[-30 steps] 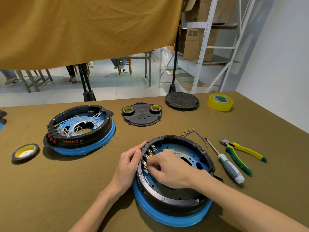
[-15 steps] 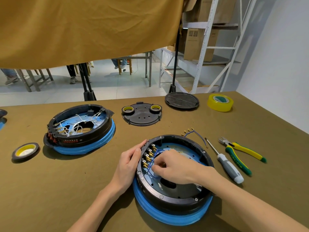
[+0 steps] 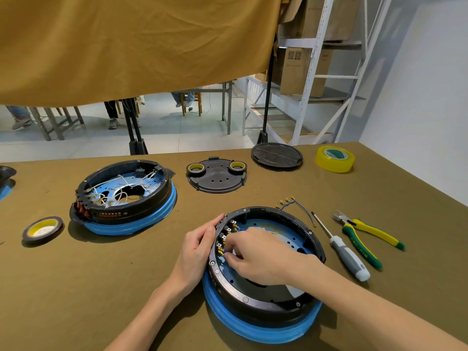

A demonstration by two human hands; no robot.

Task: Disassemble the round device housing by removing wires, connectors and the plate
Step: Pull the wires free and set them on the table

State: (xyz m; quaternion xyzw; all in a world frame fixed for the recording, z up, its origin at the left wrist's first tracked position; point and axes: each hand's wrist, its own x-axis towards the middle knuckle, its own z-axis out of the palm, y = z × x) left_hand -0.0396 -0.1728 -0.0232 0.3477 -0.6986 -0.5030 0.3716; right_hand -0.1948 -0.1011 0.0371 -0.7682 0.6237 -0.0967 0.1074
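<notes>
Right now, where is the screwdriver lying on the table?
In the head view the screwdriver lies on the table's right side, between the near round housing and the yellow-green pliers, its tip pointing away.

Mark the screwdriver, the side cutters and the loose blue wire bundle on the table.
screwdriver (image 3: 348,259), head view, on the grey handle.
side cutters (image 3: 372,233), head view, on the yellow-green grip.
loose blue wire bundle (image 3: 291,204), head view, on the twisted blue strands below the brass terminals.

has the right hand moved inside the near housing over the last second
Yes. The right hand drew back toward the middle, then returned toward the terminals on the left wall of the near housing.
</notes>
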